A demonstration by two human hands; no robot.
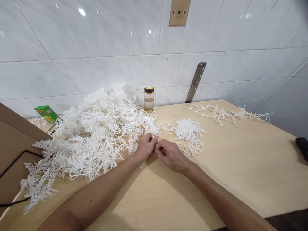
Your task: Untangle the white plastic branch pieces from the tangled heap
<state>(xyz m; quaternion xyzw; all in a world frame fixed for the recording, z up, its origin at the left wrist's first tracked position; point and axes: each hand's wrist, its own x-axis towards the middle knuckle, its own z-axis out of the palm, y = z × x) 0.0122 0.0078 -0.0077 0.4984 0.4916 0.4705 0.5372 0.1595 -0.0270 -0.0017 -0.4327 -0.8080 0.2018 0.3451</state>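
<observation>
A large heap of white branching plastic sprigs (96, 128) covers the left part of the wooden table (240, 160). At its right edge, my left hand (146, 146) pinches a small white piece between thumb and fingers. Close beside it on the right, my right hand (169, 153) has its fingers curled together near the same piece; whatever it grips is too small to make out. Just beyond my right hand lies a smaller pile of short white sprigs (189, 131). Several long bare white stems (221, 114) are spread at the back right.
A lidded bottle of liquid (149, 100) stands near the tiled wall. Behind the heap is a green box (46, 113). A metal bracket (196, 82) leans at the wall. Brown cardboard (16, 138) borders the left side, and a black object (302, 147) sits at the right edge.
</observation>
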